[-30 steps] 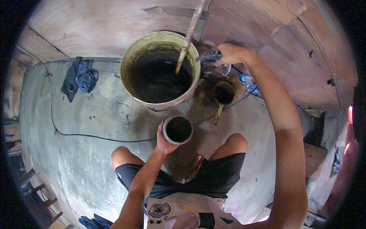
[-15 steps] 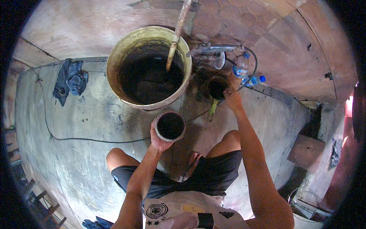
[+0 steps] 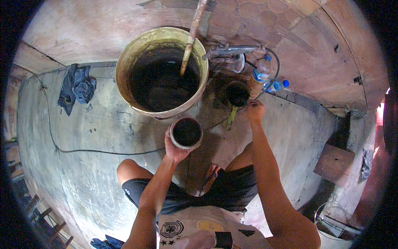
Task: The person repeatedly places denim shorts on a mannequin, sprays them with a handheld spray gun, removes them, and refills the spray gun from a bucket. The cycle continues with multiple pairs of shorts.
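Note:
My left hand [image 3: 177,152] is wrapped round the side of a round, pale-rimmed cup [image 3: 187,132] with dark contents, held upright in front of the big bucket. My right hand [image 3: 256,110] is closed, its fingertips pinched together just right of a dark dipper [image 3: 237,94] with a green handle [image 3: 231,118]. Whatever the pinch holds, if anything, is too small to make out. The large yellowish bucket [image 3: 162,112] contains dark liquid, and a long stick [image 3: 189,47] leans in it.
Right of the bucket lies a clear plastic device [image 3: 238,52] with a black hose. Two plastic bottles, one upright [image 3: 261,73] and one lying [image 3: 277,86], are beside it. Dark cloth [image 3: 78,88] and a cable [image 3: 103,152] lie left. A white pail [image 3: 333,228] stands lower right.
My right hand has drawn slightly toward me and its fingers have curled in more tightly. The cup in my left hand has barely shifted.

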Action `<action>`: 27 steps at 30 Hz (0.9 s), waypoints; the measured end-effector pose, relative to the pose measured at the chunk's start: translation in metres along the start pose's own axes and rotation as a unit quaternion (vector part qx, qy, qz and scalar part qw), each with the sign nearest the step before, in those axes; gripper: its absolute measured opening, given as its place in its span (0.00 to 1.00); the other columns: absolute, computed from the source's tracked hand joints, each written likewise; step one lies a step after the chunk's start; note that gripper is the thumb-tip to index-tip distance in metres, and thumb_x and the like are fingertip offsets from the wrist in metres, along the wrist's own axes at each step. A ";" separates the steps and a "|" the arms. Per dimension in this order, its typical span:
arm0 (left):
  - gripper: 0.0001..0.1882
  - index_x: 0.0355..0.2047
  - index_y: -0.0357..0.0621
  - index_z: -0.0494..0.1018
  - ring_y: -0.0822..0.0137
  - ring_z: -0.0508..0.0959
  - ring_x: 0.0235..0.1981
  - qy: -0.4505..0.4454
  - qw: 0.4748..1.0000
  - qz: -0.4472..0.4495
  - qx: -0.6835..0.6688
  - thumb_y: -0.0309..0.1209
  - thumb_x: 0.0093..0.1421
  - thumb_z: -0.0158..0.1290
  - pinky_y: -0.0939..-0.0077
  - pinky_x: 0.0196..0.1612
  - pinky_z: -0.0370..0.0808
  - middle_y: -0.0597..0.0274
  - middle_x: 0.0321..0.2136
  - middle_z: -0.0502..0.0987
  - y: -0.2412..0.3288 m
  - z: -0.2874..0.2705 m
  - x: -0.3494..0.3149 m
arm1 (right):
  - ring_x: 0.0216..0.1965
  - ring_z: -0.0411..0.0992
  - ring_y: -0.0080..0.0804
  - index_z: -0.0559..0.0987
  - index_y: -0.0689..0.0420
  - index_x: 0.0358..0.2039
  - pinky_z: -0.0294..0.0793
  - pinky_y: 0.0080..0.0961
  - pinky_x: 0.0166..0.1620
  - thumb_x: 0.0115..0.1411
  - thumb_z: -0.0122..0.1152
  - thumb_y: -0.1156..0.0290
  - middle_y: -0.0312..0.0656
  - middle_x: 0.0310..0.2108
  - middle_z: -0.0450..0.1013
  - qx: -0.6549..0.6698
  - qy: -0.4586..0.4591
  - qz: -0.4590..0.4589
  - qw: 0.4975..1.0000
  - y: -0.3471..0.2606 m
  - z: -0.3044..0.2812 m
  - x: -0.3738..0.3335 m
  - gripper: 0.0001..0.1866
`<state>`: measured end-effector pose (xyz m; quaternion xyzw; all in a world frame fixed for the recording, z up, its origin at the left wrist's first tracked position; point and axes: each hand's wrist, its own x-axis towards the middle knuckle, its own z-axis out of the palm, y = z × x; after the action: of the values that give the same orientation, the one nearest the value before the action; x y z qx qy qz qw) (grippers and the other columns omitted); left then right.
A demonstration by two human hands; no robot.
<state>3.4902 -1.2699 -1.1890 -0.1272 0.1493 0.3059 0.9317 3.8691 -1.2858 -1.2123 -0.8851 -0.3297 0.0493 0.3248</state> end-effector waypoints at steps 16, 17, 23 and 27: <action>0.36 0.65 0.62 0.65 0.50 0.66 0.65 0.026 0.998 -0.010 0.056 0.64 0.64 0.31 0.37 0.63 0.64 0.61 0.65 0.67 -0.006 0.016 0.016 | 0.23 0.75 0.26 0.76 0.60 0.45 0.73 0.21 0.25 0.65 0.62 0.68 0.42 0.27 0.78 0.386 -0.213 0.195 0.876 -0.158 -0.122 -0.221 0.12; 0.36 0.65 0.62 0.66 0.50 0.67 0.65 0.018 0.998 -0.010 0.056 0.64 0.64 0.31 0.38 0.63 0.65 0.62 0.65 0.67 -0.006 0.015 0.016 | 0.19 0.73 0.23 0.74 0.61 0.49 0.69 0.18 0.21 0.66 0.60 0.67 0.45 0.31 0.79 0.341 -0.228 0.188 0.892 -0.157 -0.120 -0.228 0.15; 0.34 0.63 0.62 0.68 0.51 0.69 0.63 0.019 0.999 0.030 0.027 0.62 0.63 0.34 0.41 0.59 0.69 0.63 0.63 0.69 -0.001 0.006 0.012 | 0.45 0.76 0.37 0.70 0.65 0.58 0.79 0.32 0.45 0.68 0.57 0.65 0.49 0.43 0.76 0.232 -0.165 0.032 0.958 -0.082 -0.072 -0.195 0.23; 0.36 0.65 0.60 0.65 0.47 0.68 0.63 -0.048 0.999 0.018 0.005 0.62 0.63 0.35 0.39 0.58 0.70 0.56 0.64 0.67 0.004 0.010 -0.002 | 0.43 0.78 0.49 0.72 0.66 0.56 0.77 0.39 0.44 0.59 0.65 0.58 0.53 0.46 0.77 -0.041 -0.106 0.132 0.985 0.007 0.019 -0.112 0.30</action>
<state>3.4883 -1.2640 -1.1800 -0.1046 0.1084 0.3277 0.9327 3.7795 -1.3484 -1.2455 -0.9230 -0.2442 0.1723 0.2424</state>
